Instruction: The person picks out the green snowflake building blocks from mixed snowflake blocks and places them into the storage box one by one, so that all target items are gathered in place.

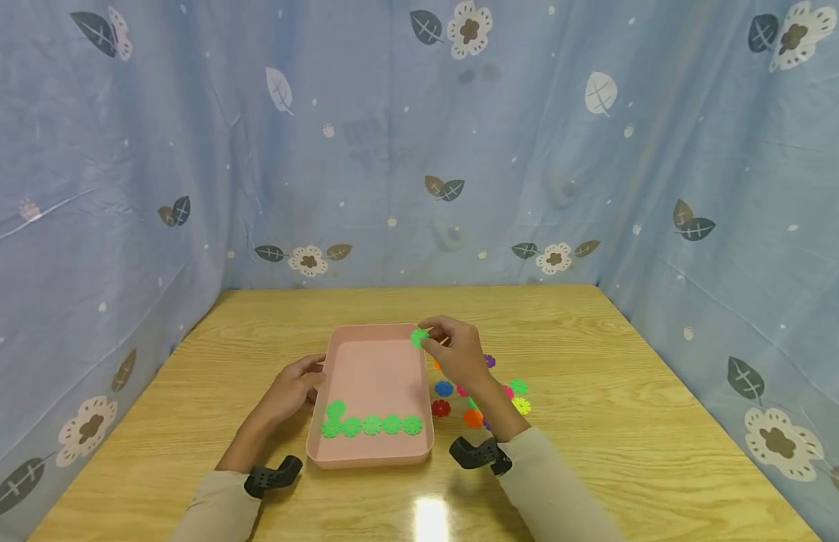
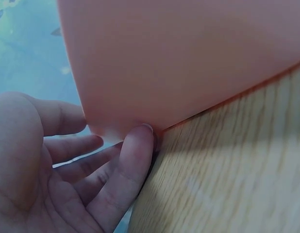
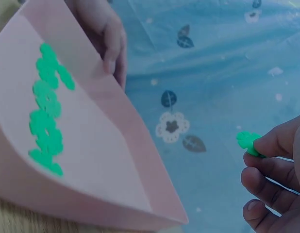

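Six green discs (image 1: 372, 425) lie in the tray (image 1: 375, 369), the right hand (image 1: 460, 355) pinches a seventh disc (image 1: 419, 338) by its far-right corner, the left hand (image 1: 291, 388), fingers relaxed, touches its side, and coloured discs (image 1: 443, 388) remain outside.

Beige left sleeve (image 1: 219, 506) and right sleeve (image 1: 558, 489); black left wristband (image 1: 270, 477) and right wristband (image 1: 477, 453), each with a curved, perforated piece.
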Available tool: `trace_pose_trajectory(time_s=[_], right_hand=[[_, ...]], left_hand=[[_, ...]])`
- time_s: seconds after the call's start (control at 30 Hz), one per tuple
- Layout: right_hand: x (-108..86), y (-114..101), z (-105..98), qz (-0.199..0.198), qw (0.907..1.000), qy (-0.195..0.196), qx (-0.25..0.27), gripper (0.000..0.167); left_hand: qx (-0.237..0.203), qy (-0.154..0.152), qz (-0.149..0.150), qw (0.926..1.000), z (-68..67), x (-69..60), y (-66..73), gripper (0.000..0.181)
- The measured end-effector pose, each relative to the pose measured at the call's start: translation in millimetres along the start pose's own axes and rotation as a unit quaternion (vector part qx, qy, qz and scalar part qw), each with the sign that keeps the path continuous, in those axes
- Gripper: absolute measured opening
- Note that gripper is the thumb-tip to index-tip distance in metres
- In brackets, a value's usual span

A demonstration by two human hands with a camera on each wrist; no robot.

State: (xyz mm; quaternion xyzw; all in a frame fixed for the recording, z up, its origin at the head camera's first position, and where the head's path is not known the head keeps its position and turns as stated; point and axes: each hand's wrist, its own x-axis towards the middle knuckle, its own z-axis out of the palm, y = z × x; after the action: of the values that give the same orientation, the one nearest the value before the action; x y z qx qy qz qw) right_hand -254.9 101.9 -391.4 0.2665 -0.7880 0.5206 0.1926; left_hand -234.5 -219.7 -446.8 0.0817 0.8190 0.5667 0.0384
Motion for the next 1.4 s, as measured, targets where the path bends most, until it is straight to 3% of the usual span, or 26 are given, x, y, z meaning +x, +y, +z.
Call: trace_pose_trajectory(time_s=[0.23,0.53,0.9,1.17,1.4], right_hand=[[1.0,-1.3,17.8,-0.002,0.9996,-0.027,0.01,0.019],[1.8,-6.5,40.0,0.036,0.9907,-0.128,-0.029,0.007],[1.0,-5.2,59.7,0.05,0.9837,-0.171,-0.02,0.008],[-0.1,-4.4,72.7,0.049,0.9783,-0.195,-0.052,0.007],[-1.8,-6.4,81.7,0.08,0.9673,-0.232,-0.065,0.011]], left_hand=[[-0.01,-0.003,-0.006,0.9999,0.7,-0.9,-0.2,0.052],[-0.007,0.004,-0.015,0.9999,1.0,0.4,-0.4,0.05],[-0.012,-0.001,-0.003,0.9999,0.3,-1.2,0.4,0.052],[-0.008,0.006,-0.009,0.9999,1.3,0.2,-0.7,0.052],[-0.003,0.007,-0.011,0.9999,1.3,1.4,-1.1,0.051]])
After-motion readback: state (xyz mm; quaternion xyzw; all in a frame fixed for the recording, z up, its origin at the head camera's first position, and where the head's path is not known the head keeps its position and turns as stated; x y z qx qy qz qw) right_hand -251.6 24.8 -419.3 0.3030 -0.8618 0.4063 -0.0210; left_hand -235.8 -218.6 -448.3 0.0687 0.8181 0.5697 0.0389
